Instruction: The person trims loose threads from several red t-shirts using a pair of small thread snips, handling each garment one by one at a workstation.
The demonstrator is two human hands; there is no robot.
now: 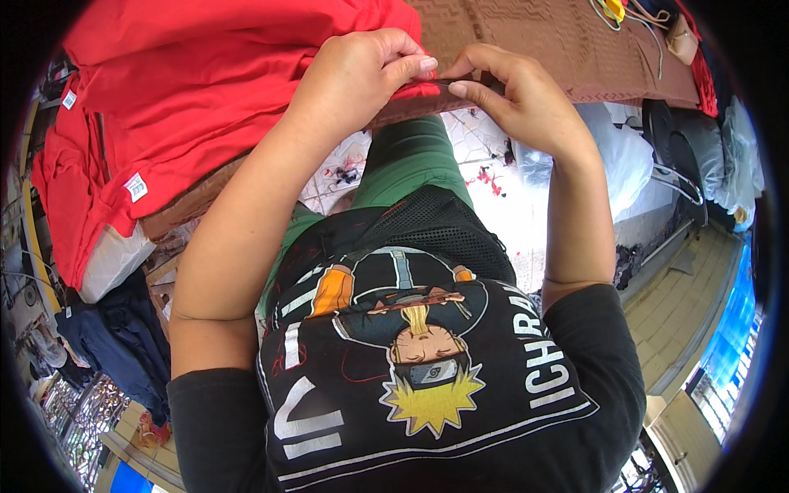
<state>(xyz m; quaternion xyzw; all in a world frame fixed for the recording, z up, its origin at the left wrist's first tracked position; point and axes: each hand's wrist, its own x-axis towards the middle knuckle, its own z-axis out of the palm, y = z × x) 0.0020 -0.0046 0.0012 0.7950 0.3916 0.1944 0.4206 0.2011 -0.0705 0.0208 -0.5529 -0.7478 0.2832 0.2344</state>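
Red cloth garments (189, 107) are heaped over the left part of a brown patterned cloth (542, 33) that covers the table. My left hand (362, 74) is closed in a pinch on a small edge of the red garment near the table's front edge. Just to its right, my right hand (526, 94) is closed too, thumb and forefinger pressed around a thin dark item (448, 81) that points toward the left fingertips. Its kind is too small to make out. The fingertips of both hands are only a short gap apart.
Yellow and pale cords (616, 12) and a small beige pouch (681, 41) lie at the far right. Clear plastic bags (616, 156) and a black chair (674, 148) stand right. Thread scraps (489, 179) litter the tiled floor. Dark blue cloth (119, 345) hangs at left.
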